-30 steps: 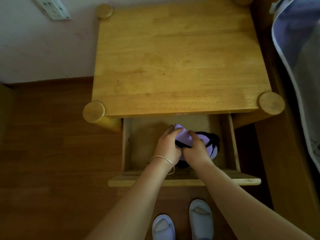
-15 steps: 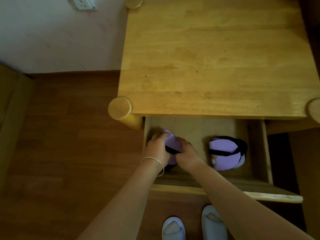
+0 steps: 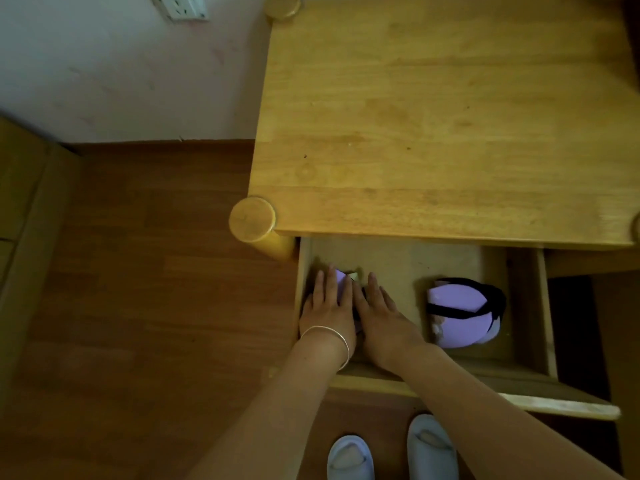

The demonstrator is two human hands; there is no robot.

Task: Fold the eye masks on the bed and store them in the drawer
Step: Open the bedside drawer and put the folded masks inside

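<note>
Left hand (image 3: pixel 327 308) and right hand (image 3: pixel 379 315) press flat on an eye mask (image 3: pixel 343 284) in the drawer (image 3: pixel 526 299).

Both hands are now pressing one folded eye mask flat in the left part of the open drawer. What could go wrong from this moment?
1. The folded mask under the left hand and right hand may spring open once the flat fingers lift.
2. The drawer is pulled far out; closing it with hands inside could pinch fingers.
3. Withdrawing the right hand carelessly could brush the second mask lying to its right and unfold it.
</note>
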